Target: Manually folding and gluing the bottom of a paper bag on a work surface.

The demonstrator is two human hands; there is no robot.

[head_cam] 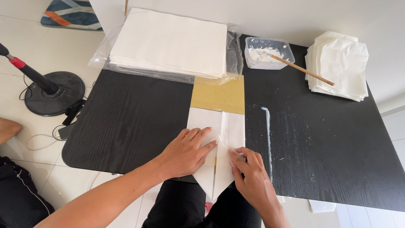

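Note:
A white paper sheet (230, 126) lies folded around a tan cardboard board (218, 97) on the black table (126, 118). Its near end is folded into a point that hangs over the table's front edge. My left hand (187, 152) lies flat on the left flap, fingers spread. My right hand (249, 175) presses the right flap with its fingertips, beside the centre seam. Neither hand grips anything.
A thick stack of white sheets (168, 42) lies on clear plastic at the back. A clear tub of white paste (268, 52) holds a wooden stick (303, 69). Folded paper pieces (339, 63) are piled at the back right. A paste streak (268, 135) marks the table. A fan base (52, 93) stands on the floor.

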